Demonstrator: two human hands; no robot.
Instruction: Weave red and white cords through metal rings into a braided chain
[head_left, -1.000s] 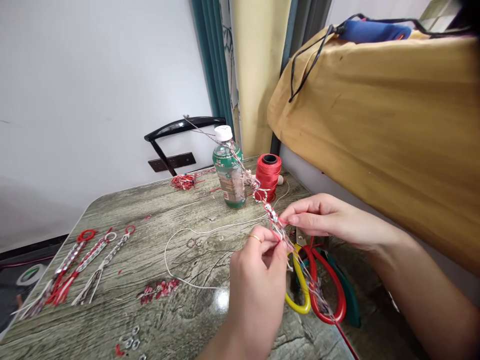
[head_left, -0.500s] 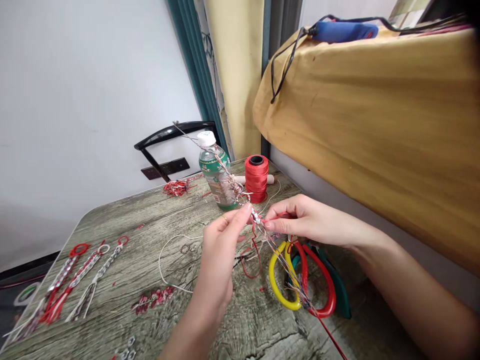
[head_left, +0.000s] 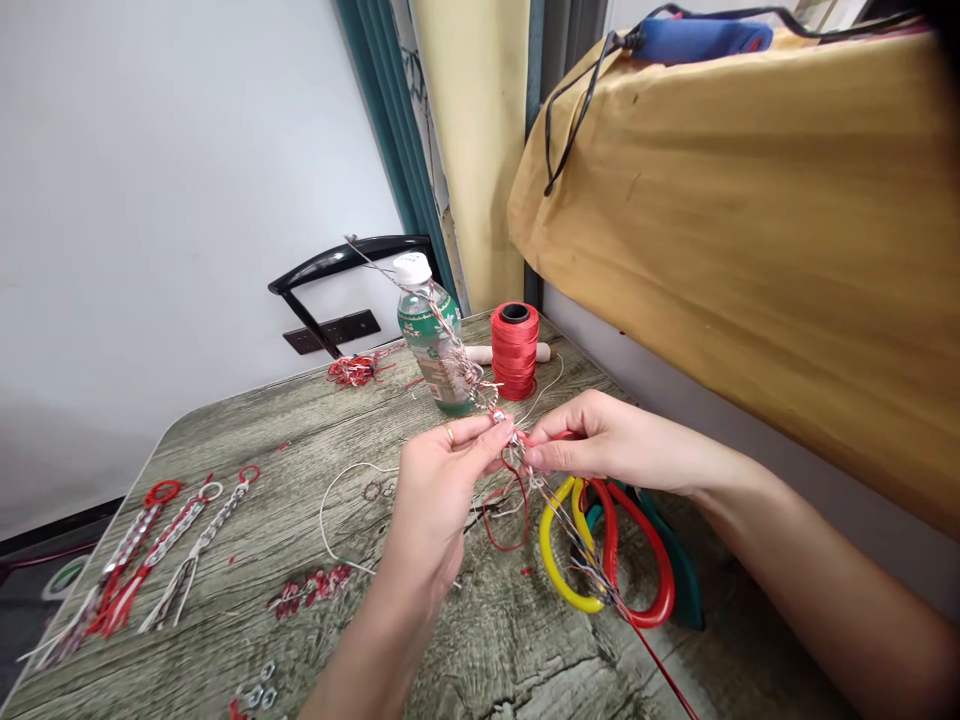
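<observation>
My left hand [head_left: 439, 490] and my right hand [head_left: 592, 440] meet above the table, both pinched on a braided red-and-silver cord [head_left: 504, 420]. The cord runs up and back over a green-labelled bottle [head_left: 431, 345] to a black chair back [head_left: 337, 265]. A loop of red thread [head_left: 504, 510] hangs below my fingers. Loose strands trail down over the scissors to the table's front edge. A gold ring sits on my left hand.
A red thread spool [head_left: 514, 350] stands behind my hands. Yellow, red and green-handled scissors [head_left: 600, 550] lie under my right wrist. Finished chain pieces [head_left: 150, 550] lie at the left of the wooden table [head_left: 300, 640]. A white cord [head_left: 337, 500], small metal rings [head_left: 259, 690] and a yellow-covered bunk [head_left: 750, 220] are nearby.
My hands have come together on the cord, slightly further from me. A red thread loop has appeared below my fingers. The view has shifted a little to the right.
</observation>
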